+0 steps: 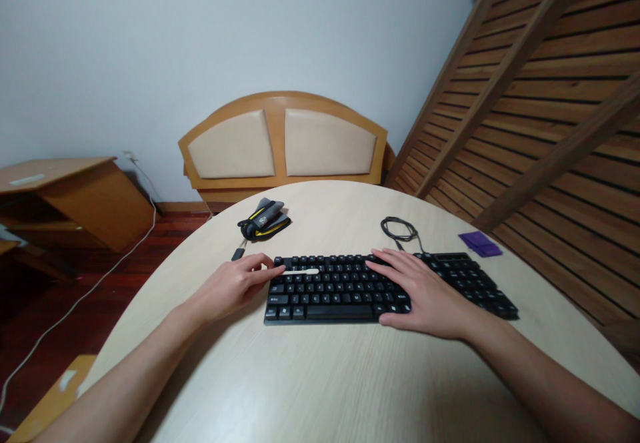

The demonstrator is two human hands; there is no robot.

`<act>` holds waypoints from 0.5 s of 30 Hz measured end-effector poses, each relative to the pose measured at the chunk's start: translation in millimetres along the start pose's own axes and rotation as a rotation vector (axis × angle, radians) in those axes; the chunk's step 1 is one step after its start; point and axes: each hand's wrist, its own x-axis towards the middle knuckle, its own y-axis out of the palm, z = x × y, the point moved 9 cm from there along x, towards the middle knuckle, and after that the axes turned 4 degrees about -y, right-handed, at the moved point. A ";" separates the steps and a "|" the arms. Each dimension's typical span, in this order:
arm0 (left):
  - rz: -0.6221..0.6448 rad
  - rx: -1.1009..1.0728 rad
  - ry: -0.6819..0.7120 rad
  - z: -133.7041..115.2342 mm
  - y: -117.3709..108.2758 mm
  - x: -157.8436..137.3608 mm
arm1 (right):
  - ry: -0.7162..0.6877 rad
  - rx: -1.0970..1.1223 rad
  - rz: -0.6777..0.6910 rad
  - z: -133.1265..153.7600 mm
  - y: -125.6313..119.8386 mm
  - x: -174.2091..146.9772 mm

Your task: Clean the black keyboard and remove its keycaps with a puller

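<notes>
Bare forearms (140, 373) angle inward, left hand (246, 275) pinching a slim white swab (303, 272), right hand (417, 293) (splayed) spanning the blocky keyboard (335, 289).

This looks like a home bedroom: an arched, light-brown wooden headboard (279, 146) with two cream padded panels (330, 144) stands before a plain pale-blue wall (240, 29), with a low orange-brown wooden cabinet (110, 196), dark-red plank flooring (45, 296) and tall brown slatted wooden panelling (540, 116) nearby.
</notes>
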 end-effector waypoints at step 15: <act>-0.117 0.127 -0.087 16.3 -9.0 -3.4 | -0.004 0.012 -0.010 -0.6 0.0 -1.1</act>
